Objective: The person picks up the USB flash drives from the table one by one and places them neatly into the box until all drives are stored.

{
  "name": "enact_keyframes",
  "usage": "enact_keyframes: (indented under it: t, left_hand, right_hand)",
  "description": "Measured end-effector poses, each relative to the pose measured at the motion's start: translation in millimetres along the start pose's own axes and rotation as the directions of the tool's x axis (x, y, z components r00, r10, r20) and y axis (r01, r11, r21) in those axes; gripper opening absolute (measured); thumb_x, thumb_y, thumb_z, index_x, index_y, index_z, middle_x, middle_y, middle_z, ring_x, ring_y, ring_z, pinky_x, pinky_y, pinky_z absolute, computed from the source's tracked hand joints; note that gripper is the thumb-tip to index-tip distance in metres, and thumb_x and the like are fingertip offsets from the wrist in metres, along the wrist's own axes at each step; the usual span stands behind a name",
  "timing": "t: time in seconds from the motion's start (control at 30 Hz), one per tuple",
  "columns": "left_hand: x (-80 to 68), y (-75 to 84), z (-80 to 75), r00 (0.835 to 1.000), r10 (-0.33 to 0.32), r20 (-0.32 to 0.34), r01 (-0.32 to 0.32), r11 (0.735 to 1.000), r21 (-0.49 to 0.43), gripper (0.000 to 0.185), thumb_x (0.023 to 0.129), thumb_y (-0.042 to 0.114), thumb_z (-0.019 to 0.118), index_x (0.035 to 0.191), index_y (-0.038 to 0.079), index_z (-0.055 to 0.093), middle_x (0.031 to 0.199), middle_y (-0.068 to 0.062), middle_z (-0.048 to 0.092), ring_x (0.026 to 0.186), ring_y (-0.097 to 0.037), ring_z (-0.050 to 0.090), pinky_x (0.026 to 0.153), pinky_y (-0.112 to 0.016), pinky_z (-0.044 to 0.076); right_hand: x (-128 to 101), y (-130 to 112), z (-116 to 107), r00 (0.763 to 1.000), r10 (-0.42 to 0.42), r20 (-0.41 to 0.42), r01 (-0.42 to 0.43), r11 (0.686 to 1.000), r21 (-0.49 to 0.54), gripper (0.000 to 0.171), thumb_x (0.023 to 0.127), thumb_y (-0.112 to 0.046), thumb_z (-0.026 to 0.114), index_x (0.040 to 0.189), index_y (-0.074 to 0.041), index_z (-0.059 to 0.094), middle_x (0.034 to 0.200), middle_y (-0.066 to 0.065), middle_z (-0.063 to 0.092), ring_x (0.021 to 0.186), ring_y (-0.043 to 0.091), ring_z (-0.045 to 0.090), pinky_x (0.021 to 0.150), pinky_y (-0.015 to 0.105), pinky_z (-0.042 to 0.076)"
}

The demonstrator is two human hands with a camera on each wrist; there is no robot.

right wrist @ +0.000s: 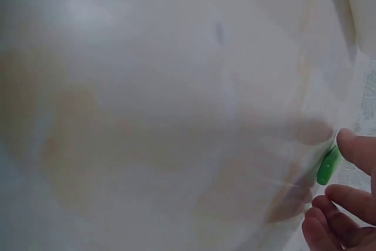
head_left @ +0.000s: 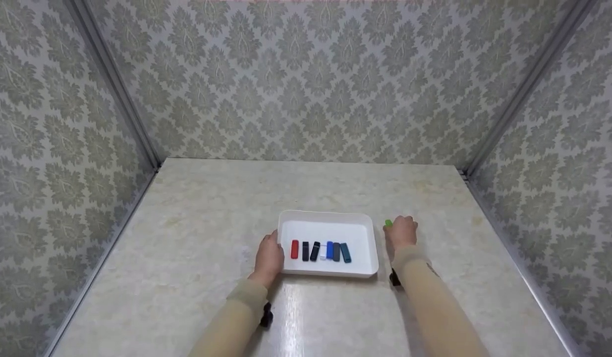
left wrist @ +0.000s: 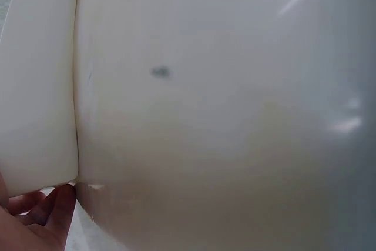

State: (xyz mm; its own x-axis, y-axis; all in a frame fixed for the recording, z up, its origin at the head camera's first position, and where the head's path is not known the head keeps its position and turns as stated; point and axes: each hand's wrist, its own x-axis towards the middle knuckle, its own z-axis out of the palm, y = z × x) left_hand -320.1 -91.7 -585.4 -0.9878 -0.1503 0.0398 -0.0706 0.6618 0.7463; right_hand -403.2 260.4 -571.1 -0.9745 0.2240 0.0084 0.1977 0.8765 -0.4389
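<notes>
On the desk (head_left: 187, 238), near its front middle, sits a white tray (head_left: 327, 220) holding a row of small capped sticks: red (head_left: 294, 249), black (head_left: 305, 251), another black (head_left: 314, 251), blue (head_left: 329, 249), grey (head_left: 336, 252), teal (head_left: 345, 253). No brand, label or writing can be read on any of them.

Left hand (head_left: 269, 258) rests against the tray's left edge; fingers (left wrist: 56, 207) touch the rim from outside, lightly bent; whether they curl round the rim cannot be told. Left wrist view mostly blurred white tray wall.

Right hand (head_left: 401, 232) lies on the desk just beside the tray's right edge. Green stick (head_left: 388, 223) sits at its fingertips, outside the tray, near the far right corner. Right wrist view: green stick (right wrist: 328, 166) between thumb and loosely curled fingers (right wrist: 346, 198); contact uncertain, grip cannot be confirmed.

Both forearms in tan sleeves, dark strap at each wrist.

Desk surface: pale cream marble-look, glossy, with a glare streak near the front. Three walls around it, papered in grey-green damask leaf pattern; metal strips in both back corners.
</notes>
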Motion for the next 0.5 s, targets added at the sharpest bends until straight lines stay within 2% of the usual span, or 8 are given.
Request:
enact_keyframes:
  t: [0.33,0.5]
  left_hand:
    - [0.4,0.7,-1.1,1.000,-0.005,0.008,0.005,1.000,-0.025,0.045,0.103,-0.001,0.046,0.148,-0.007,0.048,0.136,-0.026,0.061,0.135,-0.040,0.056,0.118,-0.051,0.045]
    - [0.1,-1.1,0.1,1.000,0.006,-0.008,-0.006,1.000,0.015,0.046,0.102,-0.001,0.048,0.147,-0.010,0.048,0.134,-0.028,0.061,0.132,-0.041,0.057,0.116,-0.052,0.047]
  right_hand:
    - [-0.8,-4.0,2.5,1.000,0.018,0.015,-0.018,1.000,0.002,0.032,0.102,-0.019,0.063,0.109,0.012,0.068,0.123,0.033,0.057,0.117,0.048,0.055,0.101,0.053,0.053]
    - [-0.5,-1.9,6.2,0.999,-0.032,0.002,0.032,0.999,-0.014,0.028,0.102,-0.012,0.060,0.106,0.014,0.070,0.117,0.035,0.060,0.111,0.050,0.059,0.099,0.055,0.054]
